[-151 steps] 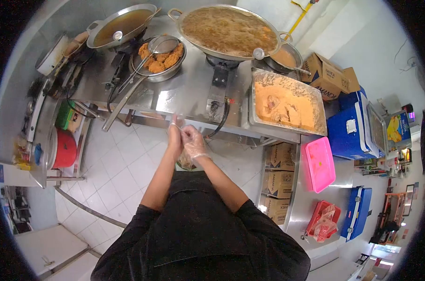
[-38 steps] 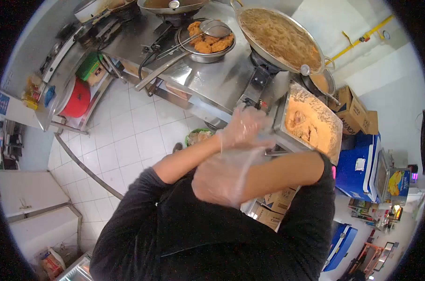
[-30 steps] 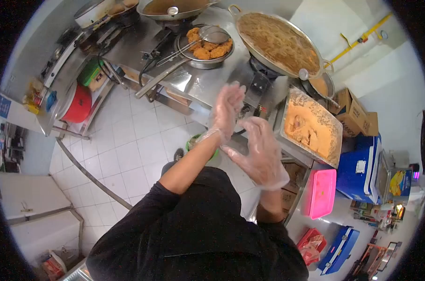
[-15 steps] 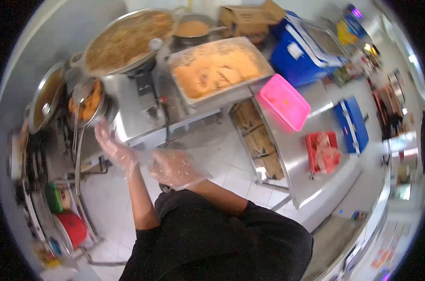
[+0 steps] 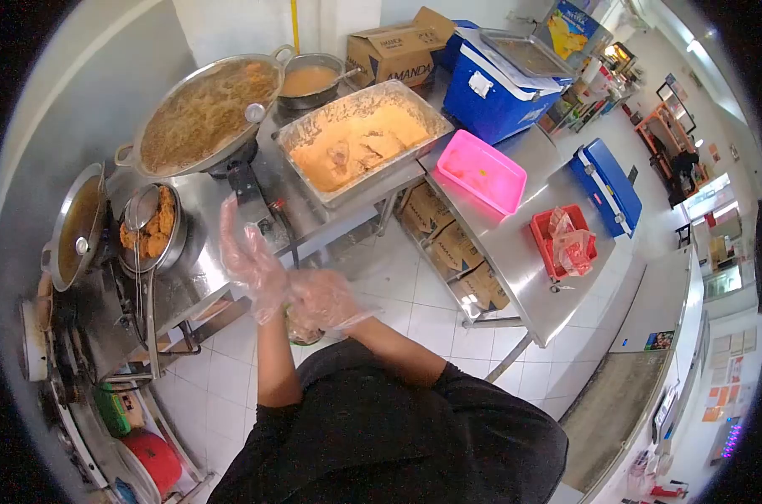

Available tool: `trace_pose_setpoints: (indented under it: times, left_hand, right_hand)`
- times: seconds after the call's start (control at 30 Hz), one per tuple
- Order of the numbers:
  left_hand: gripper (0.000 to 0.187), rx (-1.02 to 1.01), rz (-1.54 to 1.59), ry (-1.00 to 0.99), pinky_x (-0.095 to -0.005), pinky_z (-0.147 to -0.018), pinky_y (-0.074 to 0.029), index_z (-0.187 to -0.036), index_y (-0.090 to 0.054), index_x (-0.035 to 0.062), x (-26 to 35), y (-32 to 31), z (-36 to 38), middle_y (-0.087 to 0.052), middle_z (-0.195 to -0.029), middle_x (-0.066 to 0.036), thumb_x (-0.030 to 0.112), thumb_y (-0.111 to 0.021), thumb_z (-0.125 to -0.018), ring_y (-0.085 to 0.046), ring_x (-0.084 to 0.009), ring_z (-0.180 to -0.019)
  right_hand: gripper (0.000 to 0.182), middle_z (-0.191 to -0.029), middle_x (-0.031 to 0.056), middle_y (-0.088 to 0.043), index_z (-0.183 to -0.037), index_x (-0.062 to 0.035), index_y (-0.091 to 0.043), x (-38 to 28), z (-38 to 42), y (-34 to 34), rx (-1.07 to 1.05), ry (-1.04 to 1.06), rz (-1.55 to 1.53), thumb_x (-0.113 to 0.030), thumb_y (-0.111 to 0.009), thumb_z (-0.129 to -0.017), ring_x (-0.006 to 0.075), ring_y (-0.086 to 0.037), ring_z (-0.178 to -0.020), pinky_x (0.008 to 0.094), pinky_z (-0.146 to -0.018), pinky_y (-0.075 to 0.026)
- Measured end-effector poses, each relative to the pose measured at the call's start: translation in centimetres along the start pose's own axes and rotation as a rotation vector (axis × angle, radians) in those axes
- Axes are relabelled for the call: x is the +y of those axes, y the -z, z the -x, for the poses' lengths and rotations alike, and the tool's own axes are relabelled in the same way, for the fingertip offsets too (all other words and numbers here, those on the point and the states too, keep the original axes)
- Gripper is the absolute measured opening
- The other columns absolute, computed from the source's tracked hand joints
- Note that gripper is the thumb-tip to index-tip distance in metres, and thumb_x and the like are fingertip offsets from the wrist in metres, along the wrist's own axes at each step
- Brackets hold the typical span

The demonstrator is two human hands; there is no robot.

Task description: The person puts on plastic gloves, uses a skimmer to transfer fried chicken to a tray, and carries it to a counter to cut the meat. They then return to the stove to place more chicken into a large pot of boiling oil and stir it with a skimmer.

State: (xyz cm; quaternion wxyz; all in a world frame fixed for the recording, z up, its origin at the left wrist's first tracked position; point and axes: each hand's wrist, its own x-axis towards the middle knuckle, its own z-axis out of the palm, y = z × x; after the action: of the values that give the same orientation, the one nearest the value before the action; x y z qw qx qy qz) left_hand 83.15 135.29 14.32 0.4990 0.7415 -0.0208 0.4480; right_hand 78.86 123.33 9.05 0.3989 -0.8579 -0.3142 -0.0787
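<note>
My left hand (image 5: pixel 251 260), in a clear plastic glove, is raised with its fingers stretched upward. My right hand (image 5: pixel 329 300), gloved too, has its fingers closed at the left wrist, around the cuff of the plastic glove (image 5: pixel 272 291). Up and to the left, a pan of fried pieces (image 5: pixel 156 231) holds a wire strainer (image 5: pixel 141 202). A large wok of bubbling oil (image 5: pixel 209 116) sits on a burner above my hands. To its right lies a metal tray of orange flour (image 5: pixel 360 141), with some coated lumps in it.
A bowl of batter (image 5: pixel 309 81), an AMANDA box (image 5: pixel 398 55) and a blue cooler (image 5: pixel 499 92) line the back. On the right table are a pink tray (image 5: pixel 482 172), a red basket (image 5: pixel 542 244) with plastic bags and a blue lid (image 5: pixel 606 187). Another wok (image 5: pixel 80 227) stands left.
The view has shifted and become sharper. My left hand has moved right, away from the pan of fried pieces, and points upward. My right hand has closed in on the left wrist.
</note>
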Motion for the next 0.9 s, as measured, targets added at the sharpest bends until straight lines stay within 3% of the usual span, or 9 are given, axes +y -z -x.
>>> trace_pose_setpoints:
  times: [0.23,0.37,0.6,0.63,0.7,0.73,0.83,0.87,0.9]
  left_hand:
    - [0.042,0.202,0.367,0.211,-0.0391,-0.114,-0.035,-0.139,-0.051,-0.0010,-1.0,-1.4,-1.3,-0.055,-0.142,-0.015,0.022,-0.053,-0.104,-0.051,-0.0259,-0.131]
    - [0.045,-0.030,0.398,0.513,-0.0362,-0.112,-0.039,-0.140,-0.052,0.0017,-5.7,0.4,-3.1,-0.055,-0.143,-0.014,0.027,-0.057,-0.103,-0.058,-0.0249,-0.123]
    - [0.045,-1.012,-0.823,0.177,-0.0476,-0.097,-0.049,-0.136,-0.055,-0.0001,-20.3,10.7,9.4,-0.055,-0.135,-0.027,0.030,-0.047,-0.103,-0.057,-0.0436,-0.120]
    - [0.045,-0.784,-0.833,0.597,-0.0511,-0.090,-0.051,-0.128,-0.061,0.0018,-18.3,10.4,11.9,-0.062,-0.122,-0.030,0.036,-0.050,-0.101,-0.060,-0.0459,-0.112]
    - [0.046,-0.855,-0.891,0.488,-0.0583,-0.082,-0.051,-0.109,-0.067,0.0035,-18.8,14.0,18.8,-0.067,-0.094,-0.030,0.046,-0.051,-0.098,-0.065,-0.0480,-0.094]
    - [0.043,-1.028,-1.013,0.790,-0.0556,-0.081,-0.052,-0.110,-0.067,0.0052,-19.6,16.0,21.9,-0.067,-0.095,-0.030,0.044,-0.051,-0.098,-0.066,-0.0455,-0.092]
    - [0.041,-1.277,-1.060,0.415,-0.0542,-0.074,-0.055,-0.118,-0.064,0.0086,-20.4,24.2,35.1,-0.069,-0.104,-0.021,0.041,-0.047,-0.100,-0.070,-0.0373,-0.086]
    - [0.040,-1.091,-0.761,1.101,-0.0529,-0.072,-0.055,-0.120,-0.062,0.0092,-17.9,24.1,36.2,-0.069,-0.104,-0.018,0.040,-0.046,-0.100,-0.070,-0.0353,-0.085]
    - [0.040,-0.654,-0.573,1.654,-0.0516,-0.070,-0.056,-0.122,-0.061,0.0098,-15.6,24.1,37.2,-0.069,-0.104,-0.016,0.039,-0.044,-0.101,-0.070,-0.0333,-0.084]
  right_hand:
    - [0.026,-0.079,0.0196,-0.066,-0.091,-0.0059,-0.063,-1.5,1.1,-0.8,-0.164,-0.148,0.041,-0.030,-0.056,-0.096,0.0405,-0.065,-0.076,0.0517,-0.071,-0.051]
    - [0.025,-0.092,0.0189,-0.069,-0.103,-0.0122,-0.065,4.1,-0.4,5.4,-0.169,-0.209,-0.254,-0.035,-0.061,-0.095,0.0370,-0.068,-0.088,0.0495,-0.079,-0.051]
    - [0.043,-0.100,0.0230,-0.070,-0.101,-0.0026,-0.070,30.7,-8.4,35.0,0.972,-0.693,0.056,-0.043,-0.057,-0.094,0.0356,-0.069,-0.099,0.0454,-0.086,-0.052]
    - [0.046,-0.100,0.0250,-0.070,-0.099,-0.0012,-0.071,34.1,-9.8,39.7,1.086,-0.749,0.213,-0.044,-0.056,-0.094,0.0369,-0.069,-0.099,0.0454,-0.086,-0.052]
    - [0.051,-0.099,0.0289,-0.070,-0.095,0.0017,-0.072,39.8,-12.1,47.5,1.127,-0.931,0.474,-0.046,-0.054,-0.093,0.0394,-0.069,-0.101,0.0454,-0.086,-0.053]
    - [0.054,-0.099,0.0309,-0.069,-0.093,0.0031,-0.073,41.9,-12.9,50.7,1.105,-1.030,0.566,-0.047,-0.053,-0.092,0.0406,-0.069,-0.102,0.0454,-0.086,-0.053]
    - [0.044,-0.117,0.0259,-0.067,-0.108,-0.0066,-0.074,50.0,-15.0,58.0,0.896,-1.198,0.726,-0.040,-0.050,-0.092,0.0398,-0.063,-0.116,0.0437,-0.099,-0.049]
    - [0.041,-0.123,0.0183,-0.066,-0.112,-0.0134,-0.074,55.1,-13.8,60.0,0.763,-1.036,0.747,-0.039,-0.050,-0.091,0.0372,-0.063,-0.118,0.0455,-0.103,-0.047]
    - [0.037,-0.119,0.0176,-0.068,-0.111,-0.0108,-0.073,57.6,-14.2,62.7,0.212,-1.129,1.012,-0.035,-0.055,-0.090,0.0346,-0.065,-0.113,0.0433,-0.099,-0.048]
